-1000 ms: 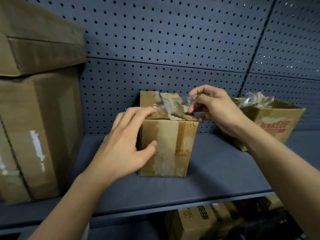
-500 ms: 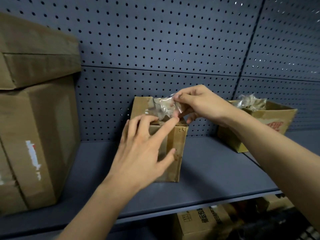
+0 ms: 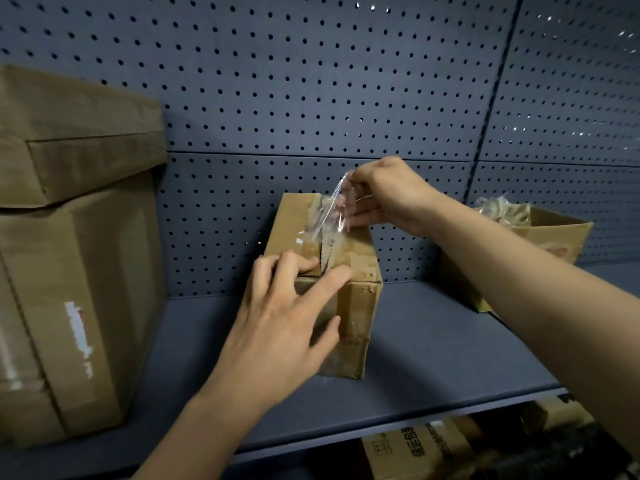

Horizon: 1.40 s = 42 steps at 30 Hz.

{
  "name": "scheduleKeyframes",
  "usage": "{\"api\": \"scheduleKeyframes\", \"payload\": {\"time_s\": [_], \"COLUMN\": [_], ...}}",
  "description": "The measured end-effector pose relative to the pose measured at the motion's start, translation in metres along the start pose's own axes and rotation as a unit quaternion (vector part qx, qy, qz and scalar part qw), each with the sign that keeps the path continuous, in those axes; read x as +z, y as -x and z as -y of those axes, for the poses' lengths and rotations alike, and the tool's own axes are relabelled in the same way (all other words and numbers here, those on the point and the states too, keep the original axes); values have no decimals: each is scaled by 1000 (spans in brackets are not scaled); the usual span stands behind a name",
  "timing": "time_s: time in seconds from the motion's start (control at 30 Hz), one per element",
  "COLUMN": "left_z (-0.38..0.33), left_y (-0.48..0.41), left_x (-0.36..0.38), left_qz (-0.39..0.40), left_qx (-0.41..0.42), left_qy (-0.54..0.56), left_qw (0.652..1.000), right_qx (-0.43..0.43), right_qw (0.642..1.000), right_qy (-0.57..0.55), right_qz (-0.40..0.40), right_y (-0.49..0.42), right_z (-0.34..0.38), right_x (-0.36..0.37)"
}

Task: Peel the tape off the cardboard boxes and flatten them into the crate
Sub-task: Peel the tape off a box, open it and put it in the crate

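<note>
Mid-peel rn: small box [image 3: 349, 306] sits mid-shelf, right hand [image 3: 388, 199] just above its top pinching the clear tape [image 3: 329, 216], left hand [image 3: 277, 327] pressing the front w/ relaxed fingers, gripping nothing. Next imo: pull the strip fully off while holding the box steady.

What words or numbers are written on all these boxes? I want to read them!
Nothing here reads clearly.
Box on the lower shelf: dark printed characters, too blurred.
Small box: faint red print, too blurred.
Right box: reddish print, mostly hidden.
Big left box: white patch, unreadable.
</note>
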<state>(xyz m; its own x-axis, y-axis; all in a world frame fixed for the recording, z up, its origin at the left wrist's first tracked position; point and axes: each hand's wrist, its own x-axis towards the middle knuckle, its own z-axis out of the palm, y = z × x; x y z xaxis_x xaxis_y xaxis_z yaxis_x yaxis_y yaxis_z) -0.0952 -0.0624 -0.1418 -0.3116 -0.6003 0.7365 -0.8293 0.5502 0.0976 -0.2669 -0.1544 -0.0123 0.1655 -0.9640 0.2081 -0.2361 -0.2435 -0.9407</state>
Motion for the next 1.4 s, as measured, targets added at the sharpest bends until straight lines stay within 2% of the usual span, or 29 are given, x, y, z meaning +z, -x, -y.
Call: {"api": "scheduleKeyframes", "payload": {"time_s": [0.23,0.37,0.5,0.63,0.73,0.83,0.97,1.1,1.2,1.3,1.4], "left_z": [3,5,4,3,2,1,-1,-9,-17,-18,-18], "left_y": [5,3,-2,1,4,6,6,-11,-30,-42,-47], "left_x": [-5,-7,-5,-3,-6,-8,-11,-16,-18,-18,-21], "left_qz": [3,-17,-27,-35,-42,-41,-35,-26,1,66,135], "left_qx": [-5,-36,-50,-53,-46,-42,-49,-151,-238,-306,-331], "left_qy": [46,132,155,157,146,139,136,168,131,85,31], "left_qw": [999,991,986,986,987,989,989,974,962,946,933], "right_qx": [45,75,17,-57,-105,-97,-105,-134,-151,-162,-172], "right_qw": [981,976,993,988,945,914,887,872,886,899,907], "right_qy": [-183,-204,-70,87,286,371,424,451,422,393,369], "right_qz": [-51,1,89,117,116,130,149,133,119,108,110], "right_y": [-11,-11,-3,5,8,11,13,14,16,17,20], "right_z": [-4,-5,1,4,7,10,13,11,6,4,3], "right_x": [10,4,-10,-17,-16,-12,-3,6,6,1,-2]}}
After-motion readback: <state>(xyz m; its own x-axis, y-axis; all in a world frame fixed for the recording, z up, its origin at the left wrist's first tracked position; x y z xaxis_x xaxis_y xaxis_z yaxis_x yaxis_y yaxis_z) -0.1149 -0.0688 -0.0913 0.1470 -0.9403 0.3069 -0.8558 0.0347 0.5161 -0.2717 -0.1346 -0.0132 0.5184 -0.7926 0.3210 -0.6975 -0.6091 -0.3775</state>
